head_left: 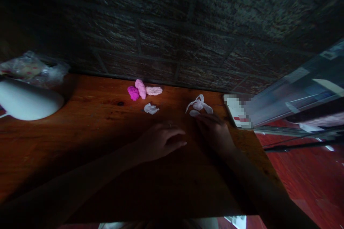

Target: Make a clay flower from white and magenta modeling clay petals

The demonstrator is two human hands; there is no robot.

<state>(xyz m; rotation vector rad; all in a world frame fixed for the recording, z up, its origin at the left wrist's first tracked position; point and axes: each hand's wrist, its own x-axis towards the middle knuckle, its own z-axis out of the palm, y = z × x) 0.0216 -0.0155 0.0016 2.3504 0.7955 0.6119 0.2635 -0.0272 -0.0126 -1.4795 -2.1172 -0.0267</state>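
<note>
My left hand hovers over the wooden table, its thumb and index finger apart with nothing between them. At the right, the fingers of my right hand are drawn together, with the tips at the edge of a white petal-shaped piece; it appears pinched there. Just behind it lies a group of thin white pieces spread out like petals. A small crumpled white lump rests beyond my left hand. Farther back sit a magenta lump, a pink lump and a pale pink lump, touching one another.
The wooden table meets a dark brick wall. At the left are a white lamp-like object and a clear plastic bag. A blurred white box lies by the right edge, beside a glass panel and red floor.
</note>
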